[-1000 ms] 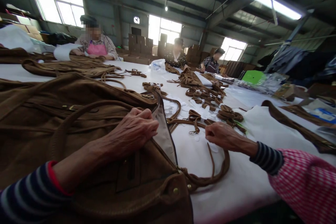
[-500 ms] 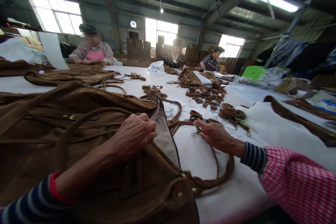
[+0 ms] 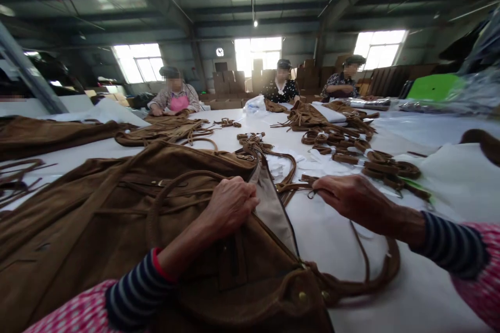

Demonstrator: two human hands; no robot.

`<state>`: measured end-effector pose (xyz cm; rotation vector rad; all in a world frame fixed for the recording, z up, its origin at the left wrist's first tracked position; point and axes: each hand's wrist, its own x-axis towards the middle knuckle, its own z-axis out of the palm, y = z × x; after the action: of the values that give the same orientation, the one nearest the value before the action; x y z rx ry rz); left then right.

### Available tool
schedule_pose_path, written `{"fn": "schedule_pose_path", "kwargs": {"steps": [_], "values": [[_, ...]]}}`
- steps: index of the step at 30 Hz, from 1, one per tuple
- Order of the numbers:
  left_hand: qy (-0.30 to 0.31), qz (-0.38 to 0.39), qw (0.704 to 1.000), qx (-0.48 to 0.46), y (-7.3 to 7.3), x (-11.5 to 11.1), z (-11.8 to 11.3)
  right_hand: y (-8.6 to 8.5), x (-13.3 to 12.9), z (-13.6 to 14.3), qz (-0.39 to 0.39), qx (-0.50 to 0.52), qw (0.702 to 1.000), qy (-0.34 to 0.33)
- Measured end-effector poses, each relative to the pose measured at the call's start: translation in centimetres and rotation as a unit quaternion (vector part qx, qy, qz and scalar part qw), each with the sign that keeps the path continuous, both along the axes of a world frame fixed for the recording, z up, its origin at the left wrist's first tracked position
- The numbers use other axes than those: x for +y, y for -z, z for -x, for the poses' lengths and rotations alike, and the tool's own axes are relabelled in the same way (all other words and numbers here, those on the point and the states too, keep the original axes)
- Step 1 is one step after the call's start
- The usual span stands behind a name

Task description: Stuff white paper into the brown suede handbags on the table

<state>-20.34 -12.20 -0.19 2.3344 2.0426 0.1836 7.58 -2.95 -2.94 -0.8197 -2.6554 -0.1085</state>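
A large brown bag (image 3: 187, 265) lies on the white table, its zip opening partly apart and showing a grey lining (image 3: 269, 203). My left hand (image 3: 234, 203) is closed on the bag's edge beside the zip. To the right of the opening, my right hand (image 3: 347, 200) pinches a brown strap (image 3: 299, 186) with a small metal clasp at its end. One round handle (image 3: 390, 265) of the bag curves out over the table below my right hand.
Bundled brown straps (image 3: 385, 166) and white pieces lie beyond my right hand. More brown bags (image 3: 58, 135) are at the left. Across the table (image 3: 230, 138) sit several people, near a plastic bag (image 3: 254, 105) and a green panel (image 3: 433, 86).
The view has turned to the left, so things sit further right. My right hand has drawn away from my left hand with the strap; my left hand keeps its grip on the bag.
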Motion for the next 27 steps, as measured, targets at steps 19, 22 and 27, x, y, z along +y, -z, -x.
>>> {"fn": "schedule_pose_path", "kwargs": {"steps": [19,22,27], "values": [[-0.067,-0.004,0.997,-0.029,0.0,-0.2,-0.6,0.3,-4.9,8.6,0.119,-0.065,0.989,-0.057],[-0.071,-0.018,0.996,-0.055,0.2,-0.2,-0.7,0.5,-5.0,8.8,0.122,-0.061,0.988,-0.076],[-0.080,-0.024,0.994,-0.068,0.4,-0.3,-0.7,1.0,-5.2,9.0,0.106,-0.047,0.991,-0.070]]}}
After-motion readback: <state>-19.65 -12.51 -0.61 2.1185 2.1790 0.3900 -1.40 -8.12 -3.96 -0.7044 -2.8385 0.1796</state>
